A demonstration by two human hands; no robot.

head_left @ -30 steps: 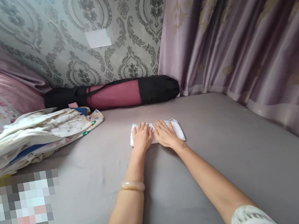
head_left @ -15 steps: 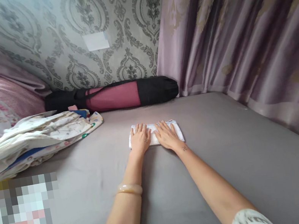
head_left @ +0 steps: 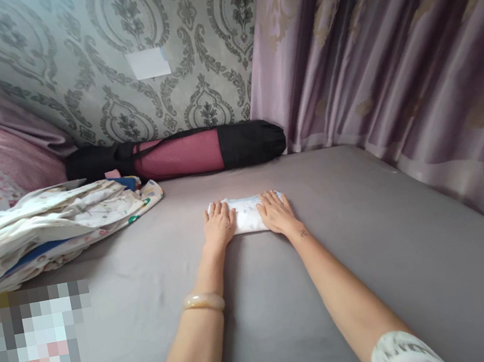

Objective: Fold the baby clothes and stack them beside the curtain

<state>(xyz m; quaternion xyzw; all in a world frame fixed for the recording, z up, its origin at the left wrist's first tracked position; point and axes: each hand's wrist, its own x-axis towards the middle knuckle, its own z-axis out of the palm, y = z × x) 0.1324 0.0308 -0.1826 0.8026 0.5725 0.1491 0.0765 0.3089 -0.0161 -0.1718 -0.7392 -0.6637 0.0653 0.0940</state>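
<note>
A folded white cloth [head_left: 248, 215] with a faint print and a bluish far edge lies on the grey bed sheet [head_left: 263, 302]. My left hand [head_left: 220, 222] rests flat on the cloth's left end, fingers stretched forward. On its right end lies my right hand [head_left: 277, 212], palm down with the fingers a little apart. The printed middle of the cloth shows between the two hands, while both its ends are mostly covered. A pale bangle [head_left: 203, 302] circles my left forearm.
A long black and pink bag [head_left: 176, 156] lies along the patterned wall [head_left: 154, 109]. Rumpled patterned fabric [head_left: 61, 216] is piled at the left, with a blurred-out patch [head_left: 32, 349] nearer me. Purple curtains [head_left: 341, 51] hang down the right side.
My hands have slid apart, from nearer the cloth's middle to its two ends, so more of the cloth shows between them. The whole view has shifted slightly.
</note>
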